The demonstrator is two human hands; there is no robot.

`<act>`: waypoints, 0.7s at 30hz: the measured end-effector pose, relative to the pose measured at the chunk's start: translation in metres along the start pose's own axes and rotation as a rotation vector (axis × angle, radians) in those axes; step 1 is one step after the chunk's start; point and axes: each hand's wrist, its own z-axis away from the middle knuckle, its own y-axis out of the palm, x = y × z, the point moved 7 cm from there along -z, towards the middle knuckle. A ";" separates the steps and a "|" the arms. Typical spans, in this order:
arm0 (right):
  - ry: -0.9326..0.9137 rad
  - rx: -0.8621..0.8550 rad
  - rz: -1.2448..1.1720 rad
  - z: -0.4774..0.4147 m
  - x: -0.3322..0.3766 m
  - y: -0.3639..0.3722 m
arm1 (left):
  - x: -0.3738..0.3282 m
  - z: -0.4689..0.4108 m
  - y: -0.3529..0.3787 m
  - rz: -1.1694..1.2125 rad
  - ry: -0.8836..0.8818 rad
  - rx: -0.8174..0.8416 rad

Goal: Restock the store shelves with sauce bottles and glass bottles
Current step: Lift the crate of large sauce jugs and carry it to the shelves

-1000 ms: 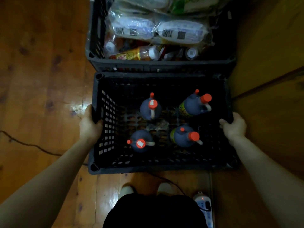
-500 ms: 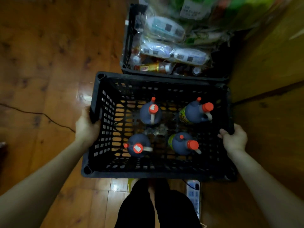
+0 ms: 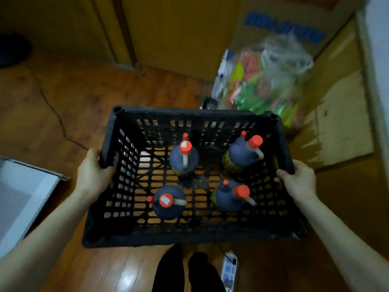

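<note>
Since left hand (image 3: pixel 92 175) and right hand (image 3: pixel 299 182) each curled round opposite side rims of the black crate (image 3: pixel 189 111), load looked balanced for carrying, four sauce bottles (image 3: pixel 184 160) upright inside, spaced apart.

In crate (image 3: pixel 189 237): far-left bottle (image 3: pixel 183 160), far-right bottle (image 3: pixel 242 157), near-left bottle (image 3: pixel 167 205), near-right bottle (image 3: pixel 229 198). On side rims: left hand (image 3: pixel 92 175), right hand (image 3: pixel 299 182). Behind crate, rightward: bag (image 3: pixel 263 81).

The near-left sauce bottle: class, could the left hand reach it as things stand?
Probably not yet: left hand and right hand both grip the crate, holding it up. Nothing covers the near-left sauce bottle, so a freed hand should reach it.
</note>
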 end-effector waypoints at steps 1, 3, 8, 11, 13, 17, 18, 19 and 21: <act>-0.049 0.003 0.011 0.005 0.020 -0.008 | -0.003 0.008 -0.021 0.016 0.004 -0.032; -0.133 0.029 0.016 0.015 0.056 -0.018 | -0.004 0.025 -0.060 0.043 -0.008 -0.093; -0.280 0.108 0.008 0.032 0.124 -0.015 | 0.015 0.069 -0.132 0.117 -0.096 -0.228; -0.365 0.208 -0.015 0.039 0.157 0.004 | 0.032 0.107 -0.163 0.147 -0.178 -0.324; -0.442 0.289 -0.009 0.046 0.180 0.018 | 0.045 0.140 -0.180 0.160 -0.235 -0.391; -0.627 0.474 0.060 0.080 0.231 0.052 | 0.086 0.217 -0.205 0.221 -0.411 -0.528; -0.668 0.522 0.077 0.094 0.245 0.062 | 0.098 0.239 -0.209 0.240 -0.459 -0.568; -0.706 0.565 0.100 0.108 0.258 0.071 | 0.110 0.261 -0.211 0.255 -0.502 -0.602; -0.802 0.665 0.149 0.149 0.282 0.094 | 0.135 0.311 -0.215 0.323 -0.587 -0.687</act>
